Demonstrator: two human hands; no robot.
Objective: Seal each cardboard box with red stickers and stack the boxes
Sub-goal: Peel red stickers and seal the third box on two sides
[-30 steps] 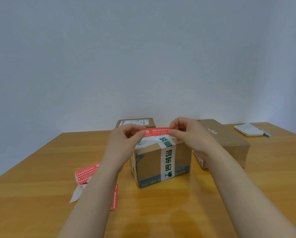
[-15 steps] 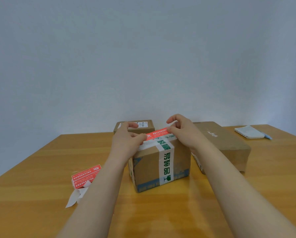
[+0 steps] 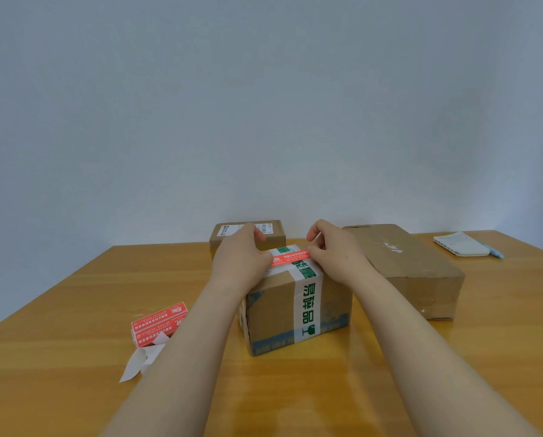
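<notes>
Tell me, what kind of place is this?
Probably a plain room set up for packing parcels. A wooden table against a bare wall holds three cardboard boxes, like the taped box, plus spare red stickers and a notepad.

I saw a brown cardboard box banded with white tape printed in green characters, blue print along its base. The sticker on top was red with white lettering, like the red sheets on the honey-coloured wooden desk. The wall was pale grey-blue.
</notes>
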